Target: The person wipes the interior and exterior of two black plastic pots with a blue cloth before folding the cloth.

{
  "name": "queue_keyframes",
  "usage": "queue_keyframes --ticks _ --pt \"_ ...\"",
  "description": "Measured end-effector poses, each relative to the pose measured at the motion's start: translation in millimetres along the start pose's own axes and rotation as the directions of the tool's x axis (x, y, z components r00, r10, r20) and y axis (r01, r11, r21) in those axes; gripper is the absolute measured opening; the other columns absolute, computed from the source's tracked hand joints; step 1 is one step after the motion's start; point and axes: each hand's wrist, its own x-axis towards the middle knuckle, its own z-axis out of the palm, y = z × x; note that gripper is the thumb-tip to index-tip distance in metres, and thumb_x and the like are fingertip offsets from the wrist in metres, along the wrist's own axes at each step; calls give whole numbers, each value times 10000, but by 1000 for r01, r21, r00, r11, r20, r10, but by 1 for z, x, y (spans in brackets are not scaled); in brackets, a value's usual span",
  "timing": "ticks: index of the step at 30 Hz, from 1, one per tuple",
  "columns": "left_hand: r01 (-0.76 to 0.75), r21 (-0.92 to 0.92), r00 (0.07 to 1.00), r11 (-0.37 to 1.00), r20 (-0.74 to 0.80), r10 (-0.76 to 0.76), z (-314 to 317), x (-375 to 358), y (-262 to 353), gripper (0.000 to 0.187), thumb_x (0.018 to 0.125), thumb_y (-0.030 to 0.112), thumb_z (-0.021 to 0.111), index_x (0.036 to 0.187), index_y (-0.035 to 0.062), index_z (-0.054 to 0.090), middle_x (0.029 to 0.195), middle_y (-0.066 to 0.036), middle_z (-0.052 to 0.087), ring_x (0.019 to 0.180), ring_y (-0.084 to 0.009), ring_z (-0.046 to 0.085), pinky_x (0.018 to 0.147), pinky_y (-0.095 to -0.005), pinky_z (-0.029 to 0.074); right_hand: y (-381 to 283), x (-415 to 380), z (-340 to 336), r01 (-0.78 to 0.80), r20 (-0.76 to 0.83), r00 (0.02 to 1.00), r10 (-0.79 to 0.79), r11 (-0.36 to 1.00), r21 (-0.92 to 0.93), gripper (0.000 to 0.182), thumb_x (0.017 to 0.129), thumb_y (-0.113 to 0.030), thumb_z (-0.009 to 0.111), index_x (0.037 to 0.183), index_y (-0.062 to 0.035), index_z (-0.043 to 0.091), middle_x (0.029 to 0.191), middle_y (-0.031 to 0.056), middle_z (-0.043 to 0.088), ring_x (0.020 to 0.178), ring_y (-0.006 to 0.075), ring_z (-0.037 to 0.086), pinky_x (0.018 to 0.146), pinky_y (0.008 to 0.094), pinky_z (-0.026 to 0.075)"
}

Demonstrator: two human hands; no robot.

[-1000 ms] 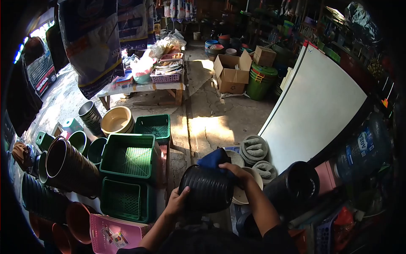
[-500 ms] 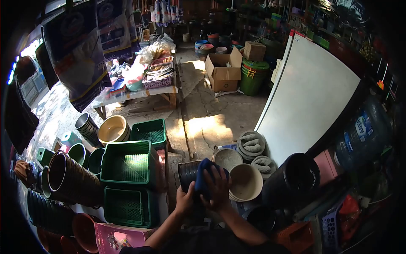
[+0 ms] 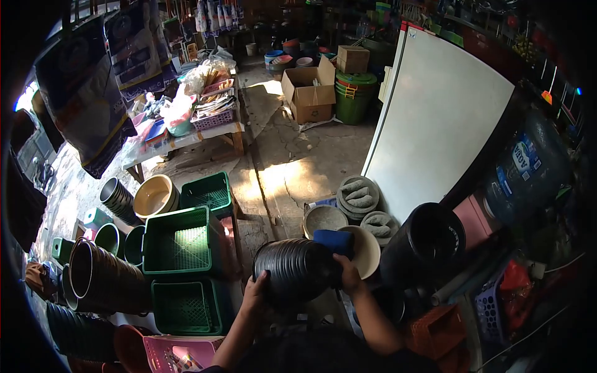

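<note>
A stack of nested black plastic pots [image 3: 295, 264] lies on its side in the air before me, its ridged rims turned left. My left hand [image 3: 254, 291] grips the rim end, thumb on the outside. At the narrower right end my right hand [image 3: 349, 273] is closed round the base of the stack. A folded blue cloth [image 3: 334, 241] sticks out just beyond the right fingers, which partly hide how it is held. Behind the cloth stands a cream pot [image 3: 367, 252], partly covered by it.
Green baskets [image 3: 177, 239] and stacked brown pots [image 3: 99, 273] stand at left, a pink basket [image 3: 180, 353] nearer me. To the right are stone mortars [image 3: 357, 198], a black bin [image 3: 426, 239], a white fridge-like panel [image 3: 444, 112] and a large water bottle [image 3: 525, 168]. A cardboard box [image 3: 311, 102] sits farther back.
The black pots have turned and come up, now showing their side. My right hand has moved from wiping height on the stack to its right end, the cloth with it. The view has shifted slightly.
</note>
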Motion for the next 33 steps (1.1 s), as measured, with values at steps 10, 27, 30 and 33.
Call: queue_keyframes --ticks 10,27,30,33 --pt "1 19 993 1000 -121 2 13 7 -5 475 934 282 639 1246 -45 493 1138 -178 632 967 -277 664 902 -433 534 -42 -85 78 599 437 768 -469 283 -749 654 854 -254 552 1462 -67 397 1506 152 404 1431 330 312 1167 492 143" --pt "44 182 989 982 133 -69 39 12 -24 278 963 260 611 1049 -3 645 884 -52 685 752 -178 679 690 -306 556 -54 -134 55 590 265 755 -600 446 -673 359 876 -79 562 1224 0 606 1215 157 640 1187 280 571 1023 371 402" --pt "-180 532 965 828 260 43 52 17 -32 296 962 273 616 1000 -20 642 849 -30 672 702 -181 665 670 -307 555 -48 -151 28 468 116 867 -485 711 -524 269 896 -83 547 1130 20 628 1047 96 674 975 150 618 889 300 470" --pt "-279 831 918 481 378 -121 64 13 -39 274 926 253 649 1013 -7 650 890 -113 694 768 -246 688 688 -338 545 -52 -163 21 431 -88 815 -573 700 -570 346 885 -213 649 1133 28 628 1050 132 681 982 168 636 879 294 479"
